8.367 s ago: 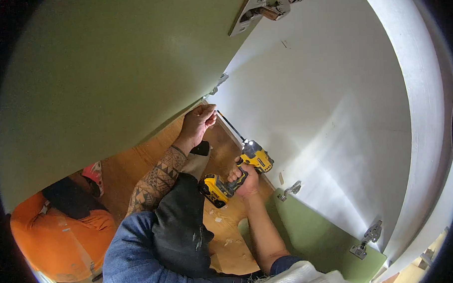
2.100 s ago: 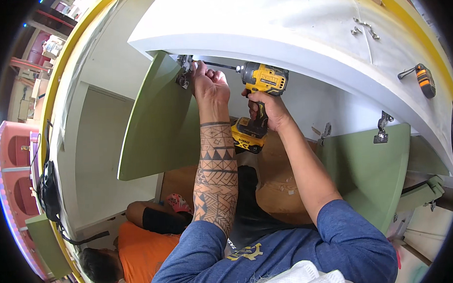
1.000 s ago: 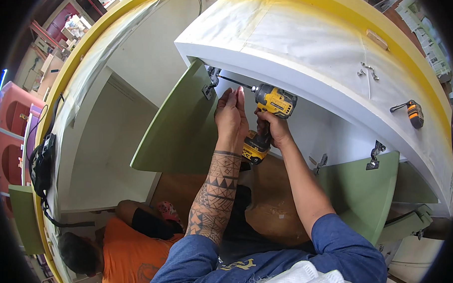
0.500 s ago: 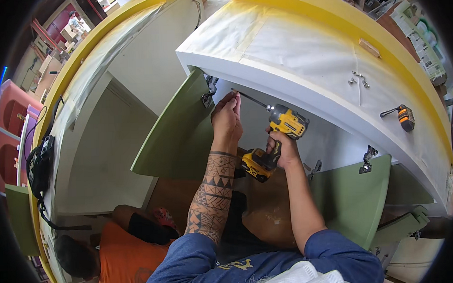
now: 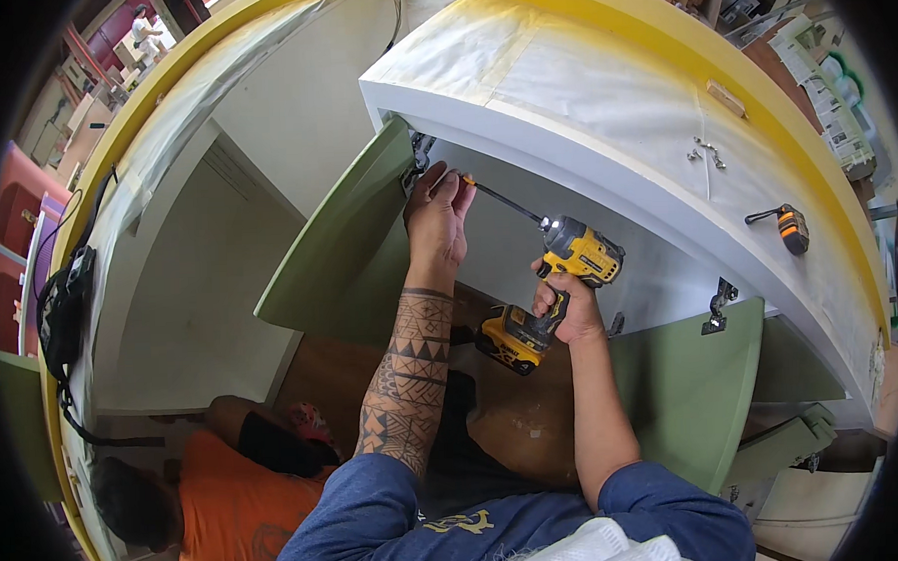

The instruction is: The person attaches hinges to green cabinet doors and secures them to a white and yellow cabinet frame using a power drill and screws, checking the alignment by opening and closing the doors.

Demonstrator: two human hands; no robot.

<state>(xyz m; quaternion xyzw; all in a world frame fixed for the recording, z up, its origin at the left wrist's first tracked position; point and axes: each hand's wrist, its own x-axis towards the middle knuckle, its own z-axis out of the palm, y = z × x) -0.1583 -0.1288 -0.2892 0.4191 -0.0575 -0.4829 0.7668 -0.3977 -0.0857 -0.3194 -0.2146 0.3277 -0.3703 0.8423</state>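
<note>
My right hand (image 5: pixel 576 306) grips a yellow and black cordless impact driver (image 5: pixel 592 256) by its handle, with the battery low and to the left. Its long bit (image 5: pixel 506 199) points up and left to the fingertips of my left hand (image 5: pixel 435 227). Those fingers are closed in a pinch beside the bit's tip; what they hold is too small to make out. Just beyond them, a metal hinge (image 5: pixel 413 175) joins the green cabinet door (image 5: pixel 344 240) to the white cabinet (image 5: pixel 485 165), partly hidden by my hand.
A second green door (image 5: pixel 685 396) hangs open at right with its hinge (image 5: pixel 718 306). On the covered top lie several small metal parts (image 5: pixel 707 155), a black-orange hand tool (image 5: pixel 791 229) and a wood block (image 5: pixel 726 98). A person in orange (image 5: pixel 244 505) is low at left.
My left hand has turned and shifted slightly left, closer to the hinge. The driver has moved a little right and down, and the whole view has shifted slightly.
</note>
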